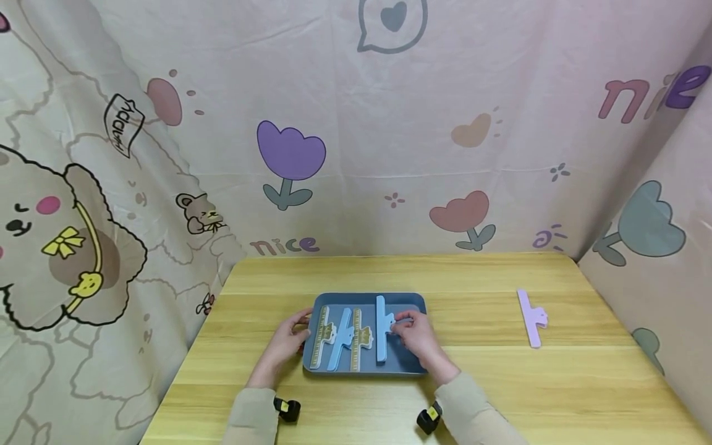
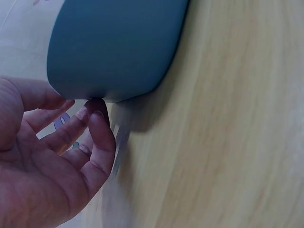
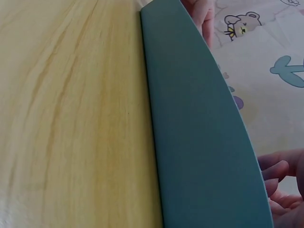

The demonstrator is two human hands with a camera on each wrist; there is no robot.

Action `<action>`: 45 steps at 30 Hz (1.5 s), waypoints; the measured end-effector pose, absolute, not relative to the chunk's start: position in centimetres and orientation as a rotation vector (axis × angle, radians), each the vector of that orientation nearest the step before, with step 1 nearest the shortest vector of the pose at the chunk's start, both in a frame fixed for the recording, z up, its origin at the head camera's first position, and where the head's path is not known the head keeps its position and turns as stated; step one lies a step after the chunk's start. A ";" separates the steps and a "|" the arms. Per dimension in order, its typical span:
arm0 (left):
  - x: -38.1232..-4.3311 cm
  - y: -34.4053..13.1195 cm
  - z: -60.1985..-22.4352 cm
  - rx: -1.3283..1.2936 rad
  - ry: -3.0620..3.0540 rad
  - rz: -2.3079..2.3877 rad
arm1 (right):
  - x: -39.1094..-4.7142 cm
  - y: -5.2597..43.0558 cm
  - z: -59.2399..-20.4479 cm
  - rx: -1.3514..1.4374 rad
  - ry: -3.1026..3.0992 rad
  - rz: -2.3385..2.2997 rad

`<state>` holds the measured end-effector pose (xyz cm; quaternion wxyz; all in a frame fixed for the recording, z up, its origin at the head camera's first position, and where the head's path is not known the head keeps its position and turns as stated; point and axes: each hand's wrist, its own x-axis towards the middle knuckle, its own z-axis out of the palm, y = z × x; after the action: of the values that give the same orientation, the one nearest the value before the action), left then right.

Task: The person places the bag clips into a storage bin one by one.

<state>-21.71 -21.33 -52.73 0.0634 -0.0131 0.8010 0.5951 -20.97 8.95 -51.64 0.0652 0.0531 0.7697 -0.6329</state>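
A grey-blue tray (image 1: 364, 372) lies on the table with several long-bar clips in it. My left hand (image 1: 285, 342) grips the tray's left edge; in the left wrist view its thumb and fingers pinch the rim. Over the tray's right part, my right hand (image 1: 418, 337) pinches the small handle of a blue clip (image 1: 381, 330), whose bar stands lengthwise. To its left lie a clip with gold ruler marks (image 1: 356, 349), a second blue clip (image 1: 340, 343) and another gold-marked clip (image 1: 319, 340). In the right wrist view the tray wall (image 3: 194, 118) hides the clips.
A lilac clip (image 1: 531, 318) lies on the wooden table (image 1: 478, 272) to the right of the tray. Behind and beside the table hangs a printed curtain (image 1: 356, 123) with flowers and bears.
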 end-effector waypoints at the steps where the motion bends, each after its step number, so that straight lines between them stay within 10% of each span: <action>1: -21.7 -21.3 -52.7 -0.036 2.423 1.797 | -20.9 8.9 -51.6 0.159 2.325 -1.904; 45: -21.4 -21.3 -52.5 -0.013 2.443 1.774 | -20.2 9.3 -51.7 -0.041 2.271 -1.703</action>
<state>-21.39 -21.30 -52.54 0.0610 -0.0044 0.8077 0.5864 -20.19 9.30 -51.70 0.1507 -0.0143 0.7909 -0.5930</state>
